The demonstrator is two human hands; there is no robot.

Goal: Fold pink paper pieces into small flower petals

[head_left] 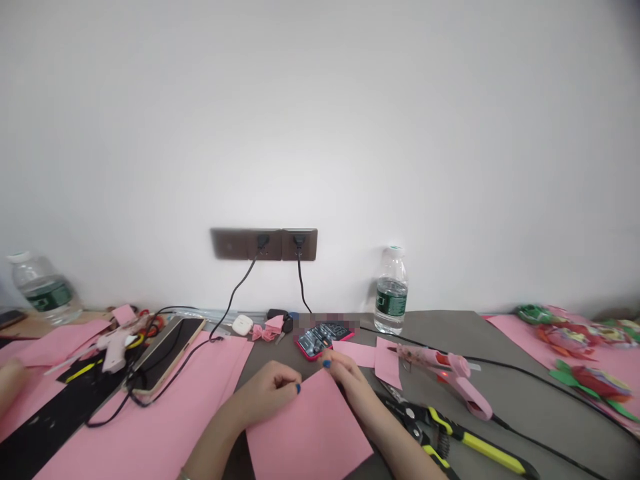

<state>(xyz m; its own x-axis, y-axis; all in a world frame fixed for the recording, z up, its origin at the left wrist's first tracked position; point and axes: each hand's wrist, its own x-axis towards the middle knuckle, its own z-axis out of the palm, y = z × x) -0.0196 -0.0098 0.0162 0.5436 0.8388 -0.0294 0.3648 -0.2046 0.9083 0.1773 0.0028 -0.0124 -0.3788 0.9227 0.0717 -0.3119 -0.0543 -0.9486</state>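
Note:
A square sheet of pink paper [311,433] is held low in front of me, one corner pointing toward the wall. My left hand [273,393] pinches its upper left edge, fingers curled in and a blue thumbnail showing. At the top corner, my right hand [347,377] grips the same sheet between thumb and bent fingers. Just beyond the hands lies a phone-like object with a pink edge [323,339]. Small pink paper pieces [388,363] rest right of my right hand, beside a pink glue gun [450,373] with a red light.
Yellow-and-black pliers [465,437] lie right of my forearm. A water bottle [391,293] stands by the wall. Larger pink sheets [200,393], a phone [167,353] and cables are at left. Another person's hand [11,383] shows at far left. Wrapped candies [570,340] sit at right.

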